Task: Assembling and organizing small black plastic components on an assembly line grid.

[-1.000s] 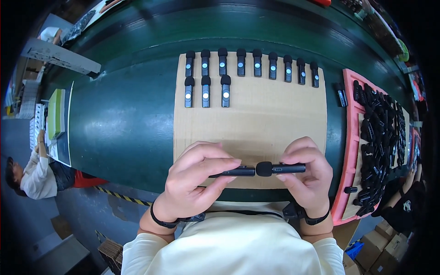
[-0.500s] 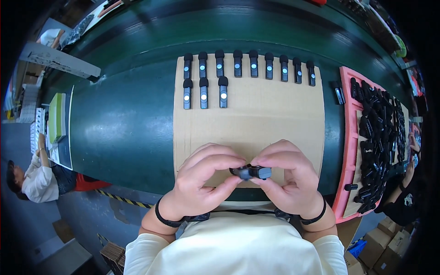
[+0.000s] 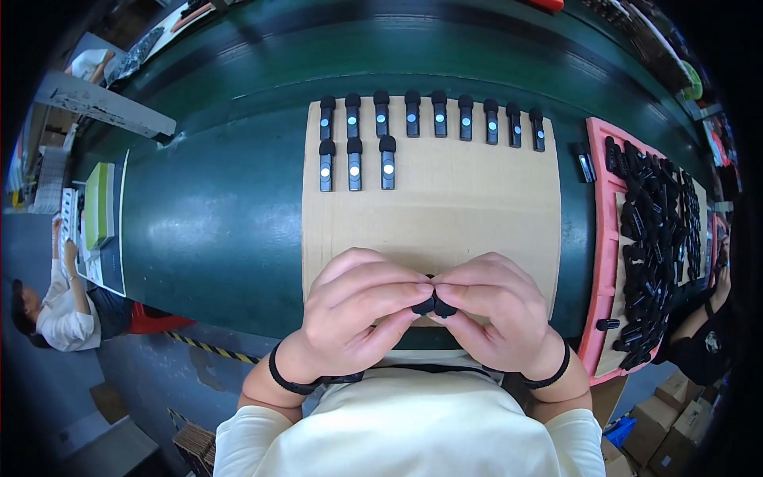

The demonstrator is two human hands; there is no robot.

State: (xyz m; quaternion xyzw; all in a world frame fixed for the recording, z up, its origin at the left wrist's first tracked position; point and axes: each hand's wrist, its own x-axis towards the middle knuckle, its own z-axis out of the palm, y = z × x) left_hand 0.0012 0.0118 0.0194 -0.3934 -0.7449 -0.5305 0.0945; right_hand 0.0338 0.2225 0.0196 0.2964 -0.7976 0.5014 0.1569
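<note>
Left hand (image 3: 350,308), right hand (image 3: 505,308) each pinch black microphone (image 3: 423,306); pink tray (image 3: 607,211) holds microphone heap (image 3: 648,226).

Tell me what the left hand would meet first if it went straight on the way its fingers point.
Probably the right hand or the small black piece pinched in it: the left hand points rightward, straight toward them. With depth unclear, I can't tell which comes first.

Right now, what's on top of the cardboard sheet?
Twelve black foam-topped devices, nine in the far row, three nearer. Left hand and right hand, pinching dark pieces, cover part of the cardboard; anything under them is hidden.
</note>
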